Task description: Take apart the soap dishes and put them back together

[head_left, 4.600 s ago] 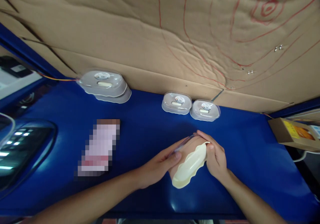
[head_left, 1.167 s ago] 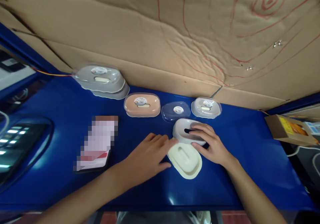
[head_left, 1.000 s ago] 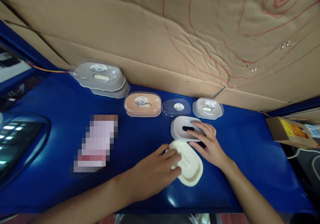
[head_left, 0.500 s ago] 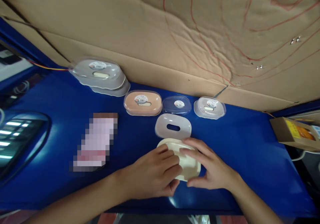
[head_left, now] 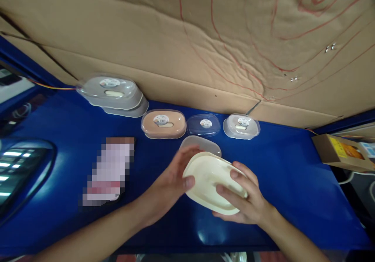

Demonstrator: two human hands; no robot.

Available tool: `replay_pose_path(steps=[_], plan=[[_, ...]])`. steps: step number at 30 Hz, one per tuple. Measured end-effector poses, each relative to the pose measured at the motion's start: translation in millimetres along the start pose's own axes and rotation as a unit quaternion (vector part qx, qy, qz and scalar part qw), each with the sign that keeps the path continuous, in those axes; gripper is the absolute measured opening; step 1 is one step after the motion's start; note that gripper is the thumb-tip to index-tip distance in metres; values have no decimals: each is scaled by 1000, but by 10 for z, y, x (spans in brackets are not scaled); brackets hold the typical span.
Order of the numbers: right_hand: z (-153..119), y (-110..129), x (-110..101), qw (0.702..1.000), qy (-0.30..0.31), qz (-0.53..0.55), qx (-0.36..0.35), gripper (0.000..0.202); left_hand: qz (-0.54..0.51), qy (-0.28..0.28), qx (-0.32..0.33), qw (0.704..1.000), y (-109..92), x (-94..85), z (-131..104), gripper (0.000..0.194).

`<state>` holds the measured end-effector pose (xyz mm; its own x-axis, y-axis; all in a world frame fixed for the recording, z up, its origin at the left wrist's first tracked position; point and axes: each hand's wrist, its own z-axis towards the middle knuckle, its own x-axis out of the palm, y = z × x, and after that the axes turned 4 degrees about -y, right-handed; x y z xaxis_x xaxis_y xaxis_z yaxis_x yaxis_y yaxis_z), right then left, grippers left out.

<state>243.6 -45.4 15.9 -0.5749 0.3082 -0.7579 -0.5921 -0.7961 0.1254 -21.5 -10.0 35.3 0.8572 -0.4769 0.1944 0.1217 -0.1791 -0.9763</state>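
Note:
A cream oval plastic dish (head_left: 209, 184), tilted with its hollow side toward me, is between my two hands above the blue tabletop. My right hand (head_left: 249, 195) grips its right end, with fingers over the inner face and the thumb beneath the lower edge. At the left end, my left hand (head_left: 175, 176) has its thumb over the rim and its fingers curved behind. Just beyond lies a whitish translucent oval tray (head_left: 202, 143), partly hidden by the dish and my left fingers.
Along the cardboard wall (head_left: 131, 47) stand stacked grey lidded boxes (head_left: 117, 94), a peach lidded box (head_left: 164, 125), a clear lid (head_left: 203, 125) and a small whitish lidded box (head_left: 241, 127). A pixelated object (head_left: 109, 168) lies left; a brown carton (head_left: 342, 152) stands right.
The cream dish has been raised and tilted toward me. My left hand has gone from curled fingers over its inside to holding its left end. The view has shifted slightly.

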Motion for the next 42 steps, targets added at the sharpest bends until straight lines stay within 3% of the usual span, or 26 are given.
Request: replay_pose_path(steps=[2, 3, 4, 6, 8, 10, 12, 14, 17, 20, 22, 25, 28, 32, 34, 39, 42], plan=[[-15, -5, 71, 999, -6, -5, 31, 85, -177, 50, -130, 974, -36, 19, 43, 60], [-16, -28, 104, 999, -6, 1, 53, 99, -247, 36, -168, 954, -63, 12, 65, 52], [-13, -61, 133, 997, -3, 10, 77, 113, -287, 7, -186, 940, -98, -9, 90, 45], [4, -144, 178, 993, 25, 22, 115, 124, -332, -88, -160, 926, -194, -97, 152, 32], [31, -214, 212, 988, 88, 19, 129, 107, -355, -173, -76, 916, -310, -215, 223, 32], [61, -246, 231, 982, 147, 9, 120, 77, -351, -207, -23, 913, -410, -318, 280, 36], [86, -251, 221, 981, 158, -1, 117, 51, -343, -215, 3, 914, -460, -380, 308, 38], [99, -259, 173, 985, 110, 3, 132, 38, -336, -226, -4, 914, -451, -403, 311, 37], [93, -309, 56, 980, -8, 12, 198, 28, -330, -246, -53, 910, -373, -399, 299, 36], [70, -357, -41, 957, -122, -8, 264, 22, -336, -227, -89, 910, -284, -365, 299, 36], [60, -348, -63, 960, -143, -7, 242, 25, -347, -192, -119, 910, -227, -320, 302, 39], [73, -262, -21, 990, -48, 13, 129, 32, -358, -116, -191, 907, -141, -226, 286, 51], [100, -156, 76, 996, 45, 41, 67, 38, -338, -60, -211, 915, -63, -142, 243, 60], [79, -139, 184, 987, 85, 112, 74, 41, -272, -77, -176, 943, -4, -111, 200, 44], [40, -193, 214, 982, 80, 129, 114, 43, -261, -98, -171, 945, 3, -132, 203, 39], [75, -395, 306, 963, 39, 74, 255, 52, -250, -159, -165, 941, -34, -221, 260, 38], [255, -523, 417, 965, 91, 34, 244, 58, -246, -156, -195, 936, -69, -258, 298, 37]])
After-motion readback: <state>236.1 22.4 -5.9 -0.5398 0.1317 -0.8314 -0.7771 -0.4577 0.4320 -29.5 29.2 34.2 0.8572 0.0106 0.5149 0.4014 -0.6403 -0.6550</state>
